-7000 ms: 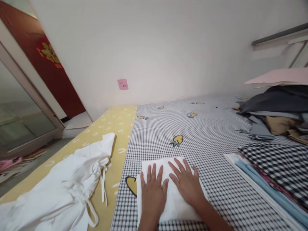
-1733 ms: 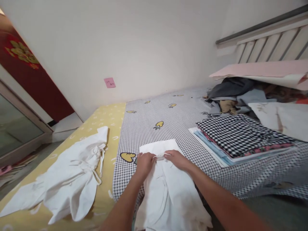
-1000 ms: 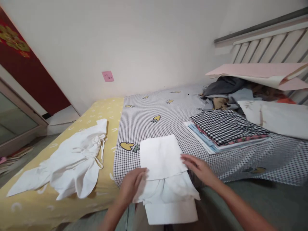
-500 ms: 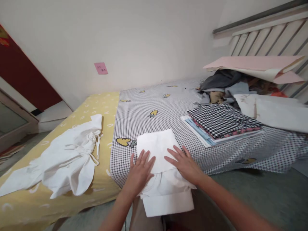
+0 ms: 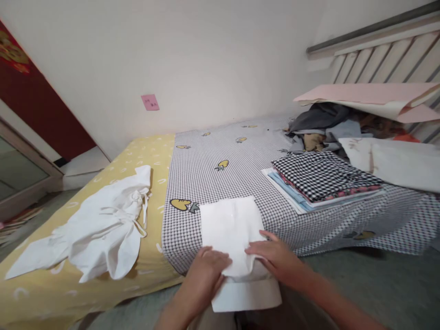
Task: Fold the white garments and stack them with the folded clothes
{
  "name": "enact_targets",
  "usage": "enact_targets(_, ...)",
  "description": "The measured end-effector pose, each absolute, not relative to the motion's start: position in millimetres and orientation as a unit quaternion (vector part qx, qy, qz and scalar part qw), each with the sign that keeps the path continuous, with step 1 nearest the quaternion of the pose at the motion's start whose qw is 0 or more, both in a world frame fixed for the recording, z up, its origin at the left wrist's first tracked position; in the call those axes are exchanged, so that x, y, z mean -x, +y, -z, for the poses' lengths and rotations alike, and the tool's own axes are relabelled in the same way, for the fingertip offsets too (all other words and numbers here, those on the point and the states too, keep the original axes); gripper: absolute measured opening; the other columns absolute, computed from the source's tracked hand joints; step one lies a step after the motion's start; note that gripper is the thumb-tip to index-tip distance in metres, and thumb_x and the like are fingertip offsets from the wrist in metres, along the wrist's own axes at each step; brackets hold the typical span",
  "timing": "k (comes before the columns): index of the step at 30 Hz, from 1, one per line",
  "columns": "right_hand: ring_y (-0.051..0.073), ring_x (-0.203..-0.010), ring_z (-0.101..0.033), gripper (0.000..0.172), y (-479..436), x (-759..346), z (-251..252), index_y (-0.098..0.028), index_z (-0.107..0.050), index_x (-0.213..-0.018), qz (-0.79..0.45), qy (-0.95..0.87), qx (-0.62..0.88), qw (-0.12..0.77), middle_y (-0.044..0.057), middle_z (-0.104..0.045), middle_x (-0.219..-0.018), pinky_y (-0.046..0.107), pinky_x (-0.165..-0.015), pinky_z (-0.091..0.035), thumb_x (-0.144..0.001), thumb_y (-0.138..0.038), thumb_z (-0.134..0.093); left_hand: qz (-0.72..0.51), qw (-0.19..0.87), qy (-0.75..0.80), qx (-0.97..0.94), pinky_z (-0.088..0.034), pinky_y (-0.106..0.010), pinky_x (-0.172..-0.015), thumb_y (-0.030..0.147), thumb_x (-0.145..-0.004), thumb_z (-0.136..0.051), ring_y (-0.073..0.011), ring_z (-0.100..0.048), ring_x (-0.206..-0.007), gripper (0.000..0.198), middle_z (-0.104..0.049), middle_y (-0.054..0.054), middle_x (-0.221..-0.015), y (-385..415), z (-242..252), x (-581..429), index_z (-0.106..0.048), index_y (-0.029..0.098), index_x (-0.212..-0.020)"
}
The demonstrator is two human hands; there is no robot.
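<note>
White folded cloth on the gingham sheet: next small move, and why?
Probably fold the loose lower end up over the white folded cloth with the right hand, while the left hand pins it. That end sticks out beyond the folded layer, and both hands are already on the cloth.

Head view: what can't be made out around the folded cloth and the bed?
Head view, the only one:
- Folded white cloth: the parts under the left hand and right hand are hidden by them.
- Both forearms: cut off by the bottom edge.
- Pink note: its writing is too small to read.
- Checked fabric: hides most of the stack beneath it.
- Clothes heap: its far part is hidden behind the pink sheet.
</note>
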State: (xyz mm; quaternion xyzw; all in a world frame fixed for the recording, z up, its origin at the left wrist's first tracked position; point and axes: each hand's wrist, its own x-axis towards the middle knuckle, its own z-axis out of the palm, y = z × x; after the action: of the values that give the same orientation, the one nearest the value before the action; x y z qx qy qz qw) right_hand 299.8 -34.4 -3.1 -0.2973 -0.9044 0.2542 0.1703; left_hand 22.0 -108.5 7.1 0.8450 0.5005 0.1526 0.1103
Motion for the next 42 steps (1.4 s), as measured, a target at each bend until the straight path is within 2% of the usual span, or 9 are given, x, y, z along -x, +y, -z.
enact_targets(4,0.029,-0.129,-0.059,0.044,-43.1,-328.0,21.4,-0.036,-0.060,-0.137,-0.314,-0.892,0.296,0.135,0.003,-0.067,-0.135,0.052,-0.112,-0.042,-0.093,-0.042,-0.060,-0.093,0.133,0.447,-0.879,-0.049,-0.039,-0.109,0.057,-0.089,-0.059,-0.0218,-0.059,-0.130,0.062,-0.059,-0.001,-0.145,-138.8,0.2,0.7,-0.044,0.039,-0.147)
enact_targets(9,0.029,-0.124,-0.062,0.042,-15.2,-364.1,35.1,-0.033,-0.059,-0.137,-0.116,-0.844,0.455,0.259,0.009,-0.065,-0.135,0.050,-0.101,-0.052,-0.099,-0.026,-0.042,-0.208,-0.023,0.592,-0.778,-0.057,-0.032,-0.095,0.029,-0.101,-0.043,-0.0192,-0.069,-0.111,0.041,-0.073,-0.002,-0.125,-124.9,7.1,51.0,-0.056,0.037,-0.138)
enact_targets(15,0.033,-0.153,-0.017,0.074,9.1,-355.9,64.7,-0.041,-0.046,-0.145,0.129,-0.889,0.376,0.227,0.005,-0.040,-0.160,0.071,-0.117,-0.021,-0.089,0.006,-0.040,-0.136,-0.312,0.535,-0.773,-0.010,-0.059,-0.125,0.012,-0.094,-0.053,-0.0279,-0.054,-0.134,0.060,-0.064,-0.002,-0.139,-96.0,47.6,64.4,-0.049,0.048,-0.142)
enact_targets(22,0.030,-0.150,-0.026,0.075,11.6,-321.4,58.7,-0.049,-0.039,-0.148,0.068,-0.961,0.198,0.180,-0.001,-0.049,-0.153,0.071,-0.119,-0.018,-0.091,-0.001,-0.054,-0.100,-0.292,0.448,-0.839,0.009,-0.056,-0.126,0.007,-0.095,-0.050,-0.0213,-0.052,-0.136,0.068,-0.066,0.004,-0.136,-94.3,44.8,48.4,-0.042,0.053,-0.144)
enact_targets(27,0.024,-0.145,-0.038,0.054,18.0,-309.8,40.8,-0.044,-0.054,-0.138,-0.036,-0.977,0.124,0.168,-0.003,-0.059,-0.144,0.061,-0.120,-0.026,-0.095,-0.012,-0.059,-0.085,-0.294,0.341,-0.889,0.010,-0.053,-0.127,0.008,-0.099,-0.042,-0.0139,-0.038,-0.146,0.049,-0.055,0.006,-0.149,-83.4,14.8,29.4,-0.054,0.033,-0.139)
enact_targets(32,0.020,-0.134,-0.053,0.028,8.9,-305.2,36.0,-0.035,-0.071,-0.118,-0.191,-0.951,0.155,0.185,-0.001,-0.070,-0.129,0.053,-0.124,-0.020,-0.099,-0.021,-0.054,-0.176,-0.127,0.293,-0.931,-0.016,-0.043,-0.129,0.014,-0.097,-0.053,-0.0143,-0.062,-0.125,0.022,-0.075,0.003,-0.121,-83.6,8.5,21.4,-0.068,0.023,-0.111)
enact_targets(36,0.022,-0.112,-0.069,0.024,-1.1,-312.3,0.9,-0.028,-0.075,-0.110,-0.426,-0.859,0.225,0.173,0.003,-0.077,-0.112,0.044,-0.120,-0.032,-0.092,-0.033,-0.061,-0.296,0.199,0.370,-0.858,-0.051,-0.026,-0.103,0.019,-0.092,-0.060,-0.0149,-0.071,-0.108,0.026,-0.077,0.001,-0.117,-101.5,-28.1,13.1,-0.071,0.029,-0.114)
enact_targets(39,0.030,-0.109,-0.069,0.034,7.5,-312.5,-42.4,-0.021,-0.077,-0.105,-0.562,-0.740,0.311,0.198,0.011,-0.077,-0.109,0.047,-0.111,-0.044,-0.078,-0.040,-0.072,-0.319,0.496,0.481,-0.648,-0.057,-0.028,-0.085,0.021,-0.086,-0.064,-0.0210,-0.073,-0.099,0.019,-0.080,-0.001,-0.106,-97.9,-80.4,4.0,-0.077,0.024,-0.099)
enact_targets(42,0.033,-0.100,-0.071,0.039,38.7,-294.6,-69.1,-0.016,-0.077,-0.099,-0.687,-0.584,0.353,0.250,0.013,-0.078,-0.100,0.051,-0.103,-0.049,-0.069,-0.041,-0.078,-0.363,0.633,0.518,-0.446,-0.057,-0.034,-0.084,0.030,-0.079,-0.073,-0.0242,-0.073,-0.090,0.022,-0.080,-0.006,-0.096,-57.9,-108.9,0.5,-0.075,0.017,-0.097)
